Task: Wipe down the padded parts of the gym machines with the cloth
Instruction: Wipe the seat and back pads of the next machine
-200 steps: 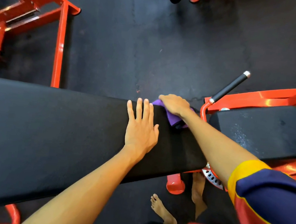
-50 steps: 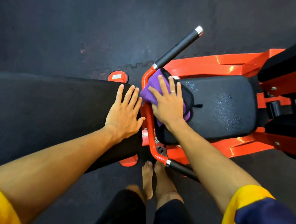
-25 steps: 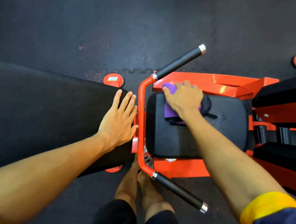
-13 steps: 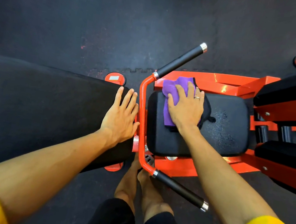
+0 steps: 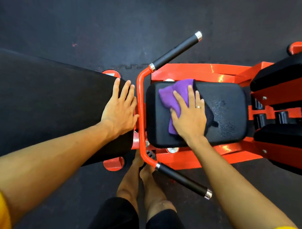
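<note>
My right hand (image 5: 189, 116) lies flat on the purple cloth (image 5: 170, 97), fingers straight and a little spread, palm bearing down. It grips nothing. I judge a flat palm suits this better than a pinch, since it spreads the pressure and puts more fabric against the vinyl. The cloth is bunched, part of it under my palm and the rest poking out past my fingertips and thumb. It sits on the seat pad (image 5: 221, 136), on the half nearer my left hand.

My left hand (image 5: 120, 108) is open too, fingers straight and close together, resting on the end of the long pad (image 5: 41, 98). It holds nothing; I read it as a brace, taking my weight as I lean over the machine. Between my two hands runs the orange handle bar (image 5: 141, 101), just beside my left fingertips, with a black grip (image 5: 175, 50) beyond them and another (image 5: 181, 179) back toward my feet.

Past the little-finger side of my right hand, the pad shows a patch of fine speckles (image 5: 222, 113), which looks like damp or residue, though I cannot tell which. That half of the seat is what the cloth has yet to cover, so I judge the wipe of this pad as partway done. Further out to the right, two more black pads (image 5: 298, 65) sit in the orange frame, well apart from both hands.
</note>
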The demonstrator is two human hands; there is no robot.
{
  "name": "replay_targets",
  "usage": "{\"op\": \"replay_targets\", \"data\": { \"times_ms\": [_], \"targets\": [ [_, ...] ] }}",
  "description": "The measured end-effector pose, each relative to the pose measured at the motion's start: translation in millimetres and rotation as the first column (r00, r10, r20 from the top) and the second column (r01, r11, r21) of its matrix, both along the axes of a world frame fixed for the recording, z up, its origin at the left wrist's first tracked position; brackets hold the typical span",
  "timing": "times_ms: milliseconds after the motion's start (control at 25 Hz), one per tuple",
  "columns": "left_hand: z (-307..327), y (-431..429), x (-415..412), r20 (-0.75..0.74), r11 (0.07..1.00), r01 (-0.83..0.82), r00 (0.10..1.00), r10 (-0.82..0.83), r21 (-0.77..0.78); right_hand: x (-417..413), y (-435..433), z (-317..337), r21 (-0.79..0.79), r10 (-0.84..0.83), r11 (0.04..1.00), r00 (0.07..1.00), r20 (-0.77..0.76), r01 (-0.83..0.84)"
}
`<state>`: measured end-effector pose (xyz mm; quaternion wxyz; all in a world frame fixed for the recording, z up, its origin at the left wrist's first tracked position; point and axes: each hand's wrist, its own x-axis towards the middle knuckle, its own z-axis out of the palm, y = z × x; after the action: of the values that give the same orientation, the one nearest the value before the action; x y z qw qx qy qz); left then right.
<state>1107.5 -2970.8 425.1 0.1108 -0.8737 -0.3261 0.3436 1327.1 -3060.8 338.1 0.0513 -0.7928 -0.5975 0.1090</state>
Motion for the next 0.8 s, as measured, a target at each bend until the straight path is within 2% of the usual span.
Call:
{"op": "replay_targets", "data": {
  "times_ms": [80, 120, 160, 240, 320, 400, 520, 600, 680, 800],
  "targets": [
    [-3, -1, 0, -0.001, 1.0, 0.004, 1.0, -0.004, 0.02, -31, 22, 3, -0.045, -0.154, 0.987, 0.987, -0.034, 0.153],
    [-4, -3, -1, -0.001, 1.0, 0.004, 1.0, -0.004, 0.029, -46, 21, 3, -0.044, -0.134, 0.99, 0.99, -0.05, 0.132],
    [-5, -5, -2, -0.004, 0.999, 0.001, 1.0, -0.001, 0.035, -57, 11, 0, -0.029, -0.048, 0.999, 0.996, -0.069, 0.046],
    [-5, -8, -3, -0.008, 0.999, -0.002, 1.0, 0.003, 0.042, -61, -27, -4, 0.005, 0.237, 0.971, 0.968, -0.078, -0.237],
    [-2, -13, -3, -0.002, 0.999, -0.018, 1.0, 0.018, 0.032, -42, -64, -2, 0.02, 0.496, 0.868, 0.866, -0.065, -0.496],
    [-1, -22, -4, 0.004, 1.0, -0.02, 1.0, 0.02, 0.016, -7, -85, 4, 0.004, 0.609, 0.793, 0.793, -0.026, -0.609],
    [-3, -45, -11, -0.011, 1.0, 0.02, 1.0, -0.02, 0.002, 35, -98, 5, -0.056, 0.597, 0.802, 0.803, 0.012, -0.595],
    [-4, -51, -14, -0.014, 0.999, 0.035, 0.999, -0.035, 0.004, 20, -94, -3, -0.012, 0.584, 0.812, 0.811, 0.03, -0.584],
    [-7, -52, -14, -0.012, 0.999, 0.036, 0.999, -0.036, 0.011, -18, -83, -12, 0.038, 0.643, 0.764, 0.765, 0.041, -0.644],
    [-8, -51, -14, -0.001, 0.999, 0.035, 0.999, -0.035, 0.012, -44, -71, -15, 0.023, 0.707, 0.705, 0.705, 0.058, -0.709]
  ]
}}
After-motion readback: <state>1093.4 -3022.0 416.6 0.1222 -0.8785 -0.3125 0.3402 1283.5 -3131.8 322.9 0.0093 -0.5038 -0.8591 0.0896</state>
